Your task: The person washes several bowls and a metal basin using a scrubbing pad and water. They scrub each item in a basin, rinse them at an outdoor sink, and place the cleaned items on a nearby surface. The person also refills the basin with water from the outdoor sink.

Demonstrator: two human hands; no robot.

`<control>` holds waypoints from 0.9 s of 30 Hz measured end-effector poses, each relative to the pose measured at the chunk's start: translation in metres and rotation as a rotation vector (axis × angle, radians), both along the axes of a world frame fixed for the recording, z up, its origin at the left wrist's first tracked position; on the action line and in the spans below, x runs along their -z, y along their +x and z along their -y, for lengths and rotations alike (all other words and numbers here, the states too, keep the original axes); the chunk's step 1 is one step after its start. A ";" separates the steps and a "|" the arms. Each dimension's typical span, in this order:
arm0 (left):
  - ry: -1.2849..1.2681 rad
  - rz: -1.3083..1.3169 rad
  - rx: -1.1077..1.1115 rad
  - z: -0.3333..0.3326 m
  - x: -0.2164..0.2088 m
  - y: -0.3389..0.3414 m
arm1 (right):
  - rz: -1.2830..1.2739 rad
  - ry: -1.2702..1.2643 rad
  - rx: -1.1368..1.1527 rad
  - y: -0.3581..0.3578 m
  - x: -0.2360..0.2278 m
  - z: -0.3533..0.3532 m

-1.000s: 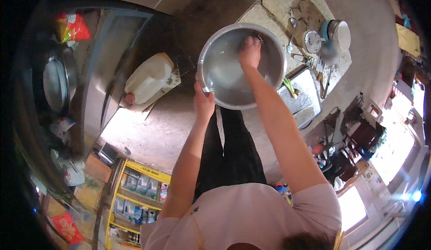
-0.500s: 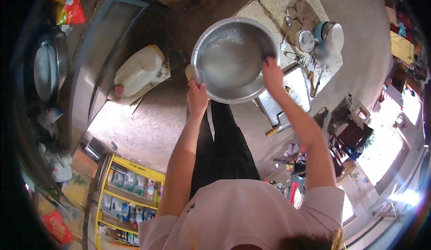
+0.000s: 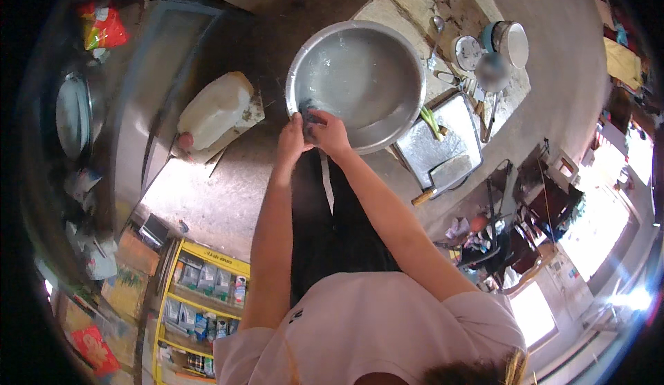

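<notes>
A large round metal basin [image 3: 413,112] is held out in front of me, its inside wet and cloudy with whitish streaks. My left hand [image 3: 291,141] is closed on the basin's near-left rim, thumb along the edge. Close beside it, my right hand [image 3: 330,134] presses a dark grey scrubber [image 3: 309,110] against the inner wall at the lower left. Fingers partly hide the scrubber, so its exact kind is unclear.
To the right, a cutting board [image 3: 453,132] carries green stalks [image 3: 434,123] and a cleaver [image 3: 449,172] with a wooden handle. Beyond lie a ladle [image 3: 492,80], a white pot [image 3: 514,44] and a spoon [image 3: 437,29]. A plastic jug [image 3: 216,112] lies left; a yellow shelf rack [image 3: 202,250] stands near-left.
My right hand has swept from the basin's right inner wall to its lower left, next to my left hand. The basin has shifted slightly left and tilted. Green stalks on the board now show.
</notes>
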State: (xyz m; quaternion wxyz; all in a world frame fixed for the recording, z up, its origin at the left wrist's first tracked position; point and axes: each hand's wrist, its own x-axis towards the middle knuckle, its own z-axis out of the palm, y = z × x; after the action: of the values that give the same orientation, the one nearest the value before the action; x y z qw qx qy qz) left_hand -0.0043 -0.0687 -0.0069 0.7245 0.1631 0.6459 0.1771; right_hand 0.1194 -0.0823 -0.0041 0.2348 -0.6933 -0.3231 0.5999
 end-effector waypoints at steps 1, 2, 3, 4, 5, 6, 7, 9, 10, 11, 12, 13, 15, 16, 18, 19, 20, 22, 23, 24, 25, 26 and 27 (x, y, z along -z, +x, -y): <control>-0.017 -0.037 0.020 -0.005 -0.006 0.005 | -0.060 -0.072 0.023 0.005 -0.003 0.006; 0.243 -0.279 0.392 -0.003 0.007 -0.007 | 0.053 -0.003 -0.121 0.009 -0.014 0.012; 0.155 -0.252 0.334 0.001 0.011 -0.009 | 0.164 0.068 -0.263 0.018 -0.029 0.017; 0.066 -0.226 0.275 0.005 0.014 -0.010 | 0.273 0.138 -0.407 0.029 -0.038 0.021; 0.096 -0.222 0.228 0.008 0.021 -0.007 | 0.248 0.107 -0.437 0.045 -0.037 0.029; 0.123 -0.225 0.175 0.014 0.030 -0.008 | 0.257 0.171 -0.540 0.067 -0.030 0.040; 0.151 -0.227 0.124 0.018 0.035 -0.008 | 0.266 0.235 -0.641 0.094 -0.023 0.046; 0.087 -0.069 -0.019 0.006 0.010 0.006 | 0.371 0.292 -0.836 0.157 -0.019 0.039; 0.052 0.002 -0.096 0.002 -0.003 0.011 | 0.584 0.356 -1.084 0.184 -0.019 0.024; 0.071 -0.017 -0.103 0.000 -0.010 0.014 | 0.830 0.210 -1.249 0.199 -0.021 -0.004; 0.090 -0.040 -0.117 -0.001 -0.015 0.016 | 0.874 0.348 -1.330 0.206 -0.030 -0.037; 0.111 -0.064 -0.132 -0.001 -0.018 0.015 | 0.927 0.494 -1.399 0.213 -0.039 -0.070; 0.088 -0.059 -0.093 -0.001 -0.016 0.015 | 0.975 0.710 -1.469 0.215 -0.024 -0.099; 0.076 -0.057 -0.073 -0.001 -0.013 0.015 | 1.045 0.629 -1.382 0.214 -0.006 -0.097; 0.067 -0.044 -0.065 0.001 -0.013 0.014 | 1.156 0.488 -1.207 0.186 0.019 -0.093; 0.060 -0.048 -0.072 0.003 -0.012 0.010 | 1.091 0.350 -1.154 0.169 0.005 -0.084; 0.060 -0.031 -0.059 0.001 -0.010 0.010 | 1.097 0.370 -1.183 0.168 0.019 -0.069; 0.046 -0.015 -0.051 0.005 -0.005 0.006 | 1.015 0.220 -1.032 0.139 0.024 -0.040; 0.101 -0.031 -0.085 0.002 -0.014 0.012 | 0.966 0.207 -0.994 0.128 0.027 -0.027; 0.076 -0.033 -0.080 0.000 -0.019 0.013 | 0.920 0.192 -0.956 0.117 0.028 -0.015; 0.051 -0.036 -0.075 -0.003 -0.023 0.014 | 0.874 0.177 -0.918 0.113 0.029 -0.007; 0.033 -0.041 -0.079 -0.005 -0.025 0.013 | 0.897 0.230 -0.960 0.115 0.027 -0.008; 0.083 -0.076 -0.035 0.000 -0.022 0.012 | 0.920 0.284 -1.002 0.120 0.025 -0.010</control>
State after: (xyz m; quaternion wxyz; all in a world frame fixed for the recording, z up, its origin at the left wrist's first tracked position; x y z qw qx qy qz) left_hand 0.0074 -0.0684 0.0147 0.6889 0.1884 0.6677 0.2101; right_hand 0.2397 -0.0722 -0.0294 -0.1426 -0.6071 -0.7462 0.2329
